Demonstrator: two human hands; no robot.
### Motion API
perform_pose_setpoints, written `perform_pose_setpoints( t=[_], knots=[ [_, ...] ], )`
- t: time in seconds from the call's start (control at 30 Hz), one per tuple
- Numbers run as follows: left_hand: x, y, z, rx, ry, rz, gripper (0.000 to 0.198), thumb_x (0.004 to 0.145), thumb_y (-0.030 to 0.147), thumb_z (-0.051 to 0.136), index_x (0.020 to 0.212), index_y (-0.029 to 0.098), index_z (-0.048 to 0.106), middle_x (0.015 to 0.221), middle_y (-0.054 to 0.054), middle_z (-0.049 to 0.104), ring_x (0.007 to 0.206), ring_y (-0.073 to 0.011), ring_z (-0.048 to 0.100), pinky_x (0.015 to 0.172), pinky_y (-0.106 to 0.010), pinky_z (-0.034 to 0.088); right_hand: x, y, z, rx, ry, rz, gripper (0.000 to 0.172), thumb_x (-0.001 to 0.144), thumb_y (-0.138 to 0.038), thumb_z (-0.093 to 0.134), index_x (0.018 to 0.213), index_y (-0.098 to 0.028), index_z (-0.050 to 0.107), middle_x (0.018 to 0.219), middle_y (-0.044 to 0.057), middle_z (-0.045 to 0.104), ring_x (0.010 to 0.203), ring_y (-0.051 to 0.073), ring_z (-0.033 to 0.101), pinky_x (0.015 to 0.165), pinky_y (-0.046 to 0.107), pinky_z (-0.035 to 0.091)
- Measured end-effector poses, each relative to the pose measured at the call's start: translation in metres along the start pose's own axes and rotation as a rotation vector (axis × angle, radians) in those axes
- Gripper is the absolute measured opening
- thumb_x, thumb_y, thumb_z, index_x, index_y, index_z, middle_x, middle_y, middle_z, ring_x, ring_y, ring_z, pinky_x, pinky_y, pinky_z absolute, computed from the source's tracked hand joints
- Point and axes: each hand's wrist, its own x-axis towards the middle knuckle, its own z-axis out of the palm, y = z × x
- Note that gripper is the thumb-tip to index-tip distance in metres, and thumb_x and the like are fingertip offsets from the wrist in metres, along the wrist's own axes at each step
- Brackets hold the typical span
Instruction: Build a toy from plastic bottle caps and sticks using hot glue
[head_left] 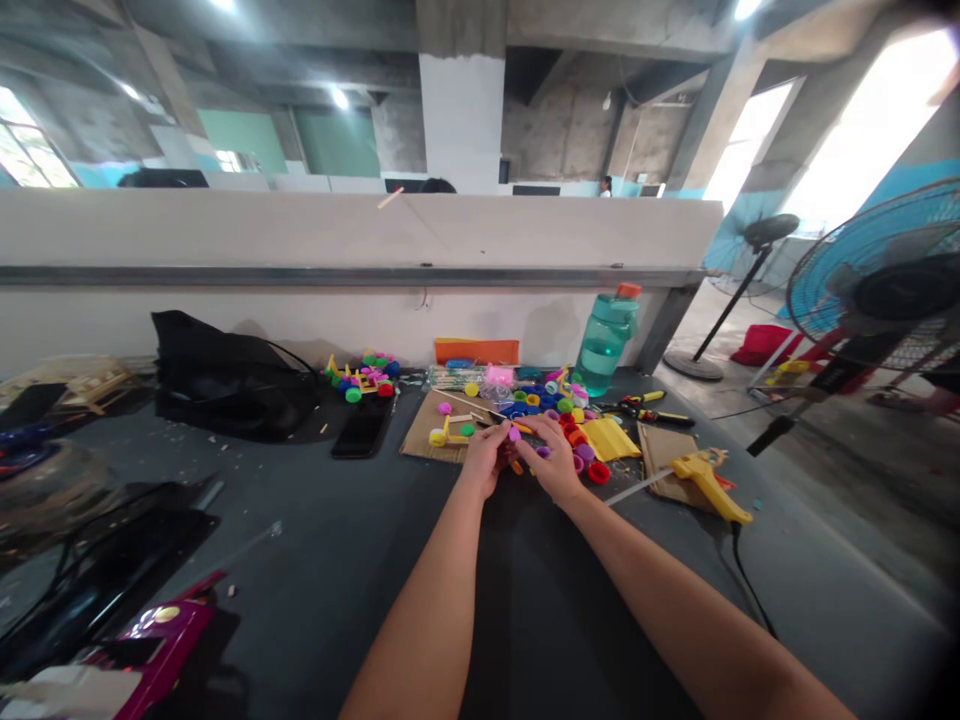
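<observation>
My left hand (485,462) and my right hand (556,463) meet over the near edge of a pile of bottle caps. A pinkish-purple bottle cap (514,434) sits between their fingertips, and both hands are closed on it. Part of the cap is covered by fingers. Close by on the right lie a red cap (598,473) and a purple cap (584,455). Beyond my left hand, a piece of cardboard (420,436) carries sticks, a green cap (468,430) and a yellow cap joined to sticks (437,438).
To the right, a yellow glue gun (705,478) rests on cardboard (661,450), with pliers (660,416) behind. A teal water bottle (601,345) stands at the back. A phone (362,430), a black bag (225,385) and small cap-wheeled models (364,378) lie left. A fan (892,290) stands beside the table.
</observation>
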Motion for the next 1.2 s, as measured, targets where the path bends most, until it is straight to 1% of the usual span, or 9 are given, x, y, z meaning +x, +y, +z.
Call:
perform_pose_setpoints(
  t=[0.1, 0.2, 0.27, 0.33, 0.53, 0.7, 0.9, 1.07, 1.2],
  knots=[
    [0.0, 0.0, 0.0, 0.004, 0.008, 0.002, 0.029, 0.063, 0.038, 0.075, 0.071, 0.013, 0.063, 0.057, 0.001, 0.06, 0.049, -0.0084, 0.056, 0.05, -0.02, 0.048, 0.001, 0.0, 0.0, -0.005, 0.012, -0.009, 0.02, 0.079, -0.025, 0.061, 0.098, -0.025, 0.066, 0.102, 0.006, 0.064, 0.102, 0.022, 0.056, 0.095, 0.043, 0.042],
    [-0.001, 0.0, 0.001, 0.002, -0.012, -0.044, 0.03, 0.068, 0.042, 0.071, 0.074, 0.013, 0.063, 0.061, 0.0, 0.062, 0.05, -0.0087, 0.056, 0.048, -0.02, 0.048, 0.002, 0.001, 0.001, -0.019, 0.043, -0.018, 0.018, 0.077, -0.025, 0.063, 0.095, -0.025, 0.066, 0.098, 0.006, 0.065, 0.1, 0.023, 0.057, 0.094, 0.043, 0.042],
    [-0.001, -0.001, 0.001, -0.001, -0.036, -0.084, 0.029, 0.07, 0.041, 0.069, 0.075, 0.013, 0.064, 0.064, -0.002, 0.063, 0.052, -0.0089, 0.057, 0.048, -0.02, 0.048, 0.003, 0.002, 0.001, -0.028, 0.048, -0.017, 0.017, 0.078, -0.025, 0.062, 0.094, -0.025, 0.066, 0.097, 0.006, 0.065, 0.099, 0.023, 0.057, 0.093, 0.043, 0.043],
    [0.0, -0.002, 0.0, -0.005, -0.05, -0.093, 0.027, 0.07, 0.038, 0.07, 0.075, 0.013, 0.064, 0.065, -0.002, 0.064, 0.052, -0.0086, 0.057, 0.046, -0.019, 0.047, 0.002, 0.002, 0.002, -0.035, 0.04, -0.016, 0.017, 0.078, -0.025, 0.061, 0.094, -0.025, 0.066, 0.097, 0.006, 0.065, 0.098, 0.023, 0.057, 0.092, 0.043, 0.044],
    [0.001, -0.002, -0.001, 0.014, -0.03, -0.074, 0.028, 0.068, 0.038, 0.072, 0.075, 0.012, 0.065, 0.067, -0.003, 0.065, 0.053, -0.0091, 0.058, 0.046, -0.018, 0.047, 0.001, 0.003, 0.002, -0.068, 0.022, -0.018, 0.021, 0.076, -0.025, 0.063, 0.097, -0.024, 0.064, 0.099, 0.006, 0.064, 0.098, 0.023, 0.057, 0.092, 0.043, 0.042],
    [-0.002, -0.001, 0.002, 0.03, -0.014, -0.072, 0.031, 0.069, 0.042, 0.07, 0.075, 0.013, 0.065, 0.065, -0.003, 0.065, 0.052, -0.0091, 0.057, 0.05, -0.021, 0.049, 0.002, 0.008, 0.003, -0.115, 0.053, -0.022, 0.018, 0.076, -0.025, 0.063, 0.094, -0.024, 0.065, 0.095, 0.005, 0.065, 0.095, 0.023, 0.058, 0.091, 0.043, 0.042],
    [-0.002, 0.0, 0.005, 0.083, -0.01, -0.007, 0.027, 0.06, 0.032, 0.078, 0.076, 0.013, 0.068, 0.06, -0.001, 0.063, 0.052, -0.0086, 0.057, 0.053, -0.021, 0.048, 0.003, 0.013, 0.001, -0.166, 0.061, -0.033, 0.019, 0.076, -0.022, 0.061, 0.094, -0.024, 0.066, 0.095, 0.005, 0.065, 0.095, 0.023, 0.057, 0.089, 0.043, 0.043],
    [0.002, -0.003, 0.002, 0.109, 0.008, 0.035, 0.025, 0.059, 0.031, 0.077, 0.073, 0.012, 0.069, 0.062, -0.002, 0.065, 0.052, -0.0085, 0.057, 0.053, -0.02, 0.047, 0.002, 0.014, 0.002, -0.205, 0.029, -0.053, 0.022, 0.077, -0.022, 0.061, 0.097, -0.025, 0.067, 0.096, 0.006, 0.065, 0.095, 0.023, 0.057, 0.089, 0.043, 0.043],
    [0.002, -0.005, 0.001, 0.124, 0.004, 0.041, 0.026, 0.059, 0.032, 0.077, 0.073, 0.012, 0.069, 0.062, -0.003, 0.065, 0.053, -0.0093, 0.057, 0.054, -0.021, 0.047, 0.002, 0.016, 0.001, -0.221, 0.019, -0.054, 0.022, 0.078, -0.022, 0.06, 0.099, -0.026, 0.067, 0.096, 0.006, 0.065, 0.095, 0.023, 0.057, 0.089, 0.043, 0.043]
  ],
)
